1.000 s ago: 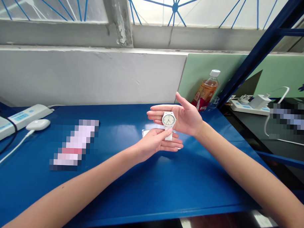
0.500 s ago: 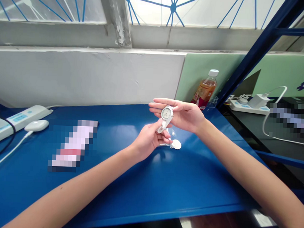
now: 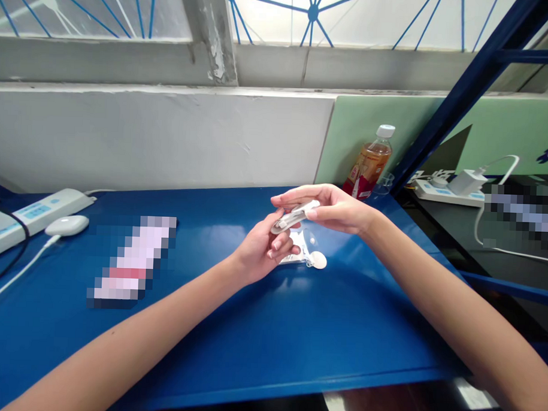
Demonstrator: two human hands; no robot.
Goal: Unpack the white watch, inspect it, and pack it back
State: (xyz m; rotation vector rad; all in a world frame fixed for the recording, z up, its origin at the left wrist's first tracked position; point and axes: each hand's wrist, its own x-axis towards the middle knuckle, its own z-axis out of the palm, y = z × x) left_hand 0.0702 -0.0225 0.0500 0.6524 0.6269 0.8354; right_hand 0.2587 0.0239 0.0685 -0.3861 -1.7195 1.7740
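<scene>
A white wristwatch [image 3: 294,216] is held in the air above the blue desk, turned edge-on so its dial does not show. My left hand [image 3: 264,244] grips its lower left end, the fingers curled beneath it. At the upper right end, my right hand [image 3: 334,207] pinches it with the thumb below and the fingers over the top. Behind and below my hands lies a white item [image 3: 299,248], partly hidden, with a round white tag [image 3: 317,260] beside it on the desk.
The blue desk [image 3: 269,343] carries a blurred-out flat object [image 3: 135,257] on the left, near a white rounded case [image 3: 66,225] on a cable and a power strip [image 3: 40,212]. A drink bottle [image 3: 369,164] stands at the back right. A blue metal post [image 3: 457,95] slants up beside it.
The watch has turned from dial-facing to edge-on and come lower. My right hand has gone from flat and outstretched to gripping its far end; my left hand has shifted slightly left.
</scene>
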